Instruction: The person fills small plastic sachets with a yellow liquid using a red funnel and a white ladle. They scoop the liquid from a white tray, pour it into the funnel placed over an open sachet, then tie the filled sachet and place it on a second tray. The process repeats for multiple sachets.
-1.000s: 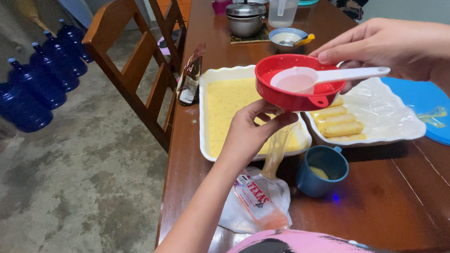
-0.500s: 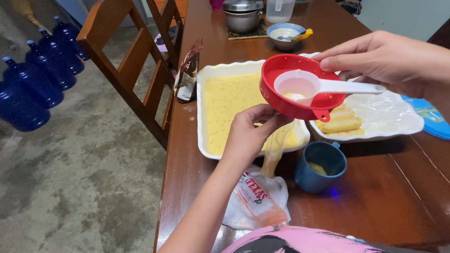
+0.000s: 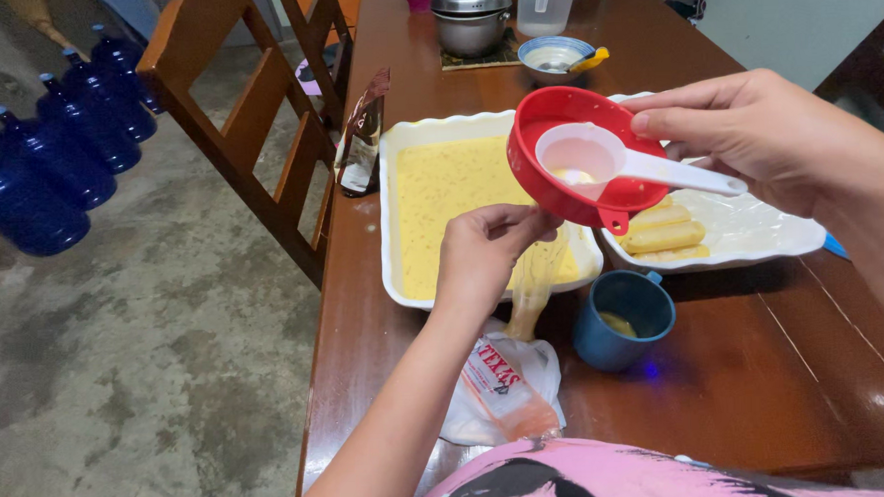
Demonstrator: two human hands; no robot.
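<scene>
My right hand point(image 3: 751, 135) pinches the handle of a white plastic scoop point(image 3: 596, 160), whose bowl sits inside the red funnel point(image 3: 566, 156). My left hand point(image 3: 486, 252) is closed around the funnel's underside and holds it over the near right corner of the white baking dish point(image 3: 397, 221) of yellow custard. A clear plastic bag point(image 3: 531, 285) with a yellowish tint hangs from under the funnel toward the table point(image 3: 367, 349).

To do this well, I judge that I should keep the funnel level, tilt the scoop slowly so the little yellow left in it slides to the funnel's centre, and keep the bag's mouth snug around the spout, so that nothing drips onto the dish rim or the blue mug point(image 3: 623, 321) just beside it.

My left fingers hide the spout, so I cannot tell how the bag meets it. The scoop covers the funnel's hole. The plate of ladyfinger biscuits point(image 3: 662, 233) is partly behind the funnel, and the printed packet point(image 3: 501, 389) lies half under my forearm.
</scene>
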